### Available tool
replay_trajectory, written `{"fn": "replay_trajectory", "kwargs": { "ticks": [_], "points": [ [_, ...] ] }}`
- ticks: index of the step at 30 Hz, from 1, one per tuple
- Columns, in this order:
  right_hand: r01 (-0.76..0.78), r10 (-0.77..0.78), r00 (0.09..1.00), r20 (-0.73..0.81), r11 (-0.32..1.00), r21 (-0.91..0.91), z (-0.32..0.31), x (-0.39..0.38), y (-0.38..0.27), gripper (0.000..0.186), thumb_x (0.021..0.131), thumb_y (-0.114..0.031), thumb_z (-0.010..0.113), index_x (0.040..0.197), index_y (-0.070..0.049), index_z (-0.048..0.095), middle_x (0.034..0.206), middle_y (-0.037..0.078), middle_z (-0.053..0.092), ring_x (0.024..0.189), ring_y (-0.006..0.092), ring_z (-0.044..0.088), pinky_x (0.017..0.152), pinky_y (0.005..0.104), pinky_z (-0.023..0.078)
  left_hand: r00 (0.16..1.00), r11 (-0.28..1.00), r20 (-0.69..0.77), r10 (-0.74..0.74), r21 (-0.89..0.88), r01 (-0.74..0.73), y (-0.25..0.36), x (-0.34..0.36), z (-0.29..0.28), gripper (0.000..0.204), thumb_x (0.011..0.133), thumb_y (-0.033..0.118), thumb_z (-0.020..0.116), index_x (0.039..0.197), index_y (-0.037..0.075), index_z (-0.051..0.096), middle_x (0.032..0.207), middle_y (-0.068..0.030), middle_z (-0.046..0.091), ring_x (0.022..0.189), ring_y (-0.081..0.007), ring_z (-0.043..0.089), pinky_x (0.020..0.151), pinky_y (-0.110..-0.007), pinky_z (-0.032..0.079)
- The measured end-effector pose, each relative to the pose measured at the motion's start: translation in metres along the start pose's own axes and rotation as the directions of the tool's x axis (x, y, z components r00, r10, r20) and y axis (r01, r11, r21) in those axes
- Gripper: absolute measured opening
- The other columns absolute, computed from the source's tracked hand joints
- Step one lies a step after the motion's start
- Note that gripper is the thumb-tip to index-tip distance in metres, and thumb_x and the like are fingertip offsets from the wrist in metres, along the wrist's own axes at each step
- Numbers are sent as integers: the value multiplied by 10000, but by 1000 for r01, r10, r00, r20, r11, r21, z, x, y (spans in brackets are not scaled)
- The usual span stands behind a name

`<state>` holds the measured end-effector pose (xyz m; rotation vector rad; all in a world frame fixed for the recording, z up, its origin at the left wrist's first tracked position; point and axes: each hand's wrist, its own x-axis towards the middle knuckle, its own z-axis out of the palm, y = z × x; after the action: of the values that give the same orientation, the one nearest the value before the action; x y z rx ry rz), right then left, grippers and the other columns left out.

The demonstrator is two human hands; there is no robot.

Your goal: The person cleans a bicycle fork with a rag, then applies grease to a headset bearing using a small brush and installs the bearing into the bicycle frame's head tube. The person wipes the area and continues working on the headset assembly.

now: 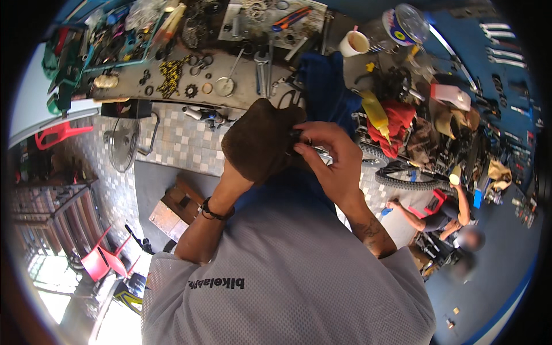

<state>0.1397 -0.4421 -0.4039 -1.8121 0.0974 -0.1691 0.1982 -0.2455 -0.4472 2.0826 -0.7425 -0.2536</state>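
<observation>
A dark brown rag [256, 141] is draped over my left hand [234, 177], which is closed beneath it; most of its fingers are hidden by the cloth. At the rag's right edge, my right hand [336, 158] pinches a small dark part [293, 138] between thumb and fingertips. The part is largely covered, so its kind cannot be made out. Both hands are held up in front of my chest, just short of the workbench [241, 98]. A blue cloth [328, 86] hangs over the bench edge beyond my right hand.
On the bench lie wrenches [261, 72], a yellow-black chain [171, 77], a sprocket [191, 90] and a box cutter [292, 19], beside a cup [353, 43]. Rightward are a yellow bottle [375, 112], a red cloth [397, 126], a bicycle tyre [414, 181] and another person [443, 215].
</observation>
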Motion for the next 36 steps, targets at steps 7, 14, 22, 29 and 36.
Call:
{"fn": "replay_trajectory", "kwargs": {
  "ticks": [7, 14, 22, 29, 36],
  "points": [
    [-293, 324, 909, -263, 944, 150, -49, -21, 9, 465, 839, 76, 812, 1258, -62, 662, 957, 24, 700, 879, 95, 693, 811, 263, 580, 852, 850, -21, 522, 94, -518, 34, 79, 34, 407, 709, 234, 798, 1077, 92, 699, 1093, -107, 685, 1038, -336, 669, 841, -444, 563],
    [-334, 352, 779, -518, 933, 131, -109, -47, 29, 255, 886, 26, 788, 1128, -5, 713, 887, 8, 673, 762, 84, 644, 717, 233, 556, 891, 862, 137, 434, 226, -454, 69, 122, 96, 257, 758, 294, 731, 900, 80, 731, 1065, -145, 694, 1056, -371, 676, 836, -467, 567],
    [-253, 177, 677, -714, 968, 0, -153, -43, 37, 156, 1001, -135, 717, 1098, -27, 660, 968, 56, 685, 823, 118, 666, 697, 281, 605, 870, 924, 465, 162, 237, -299, 48, 152, 117, 282, 881, 189, 721, 1125, 48, 717, 1012, -159, 732, 949, -322, 711, 756, -381, 586],
    [-359, 359, 929, -88, 933, 15, -38, 13, 92, 223, 980, -145, 741, 1145, -20, 659, 992, 60, 703, 906, 138, 697, 755, 265, 582, 993, 837, 64, -96, -535, 115, -12, 49, 48, 431, 900, 79, 777, 1320, 80, 680, 998, -95, 739, 877, -212, 735, 775, -359, 603],
    [-223, 257, 906, 336, 965, -138, 93, 72, 123, 176, 948, -90, 736, 1099, -41, 661, 1010, 85, 664, 805, 196, 702, 651, 382, 558, 819, 770, -120, -561, -438, 464, -104, -43, 15, 295, 961, 86, 714, 1256, 66, 719, 979, -95, 772, 871, -162, 741, 767, -311, 593]
  ]
}}
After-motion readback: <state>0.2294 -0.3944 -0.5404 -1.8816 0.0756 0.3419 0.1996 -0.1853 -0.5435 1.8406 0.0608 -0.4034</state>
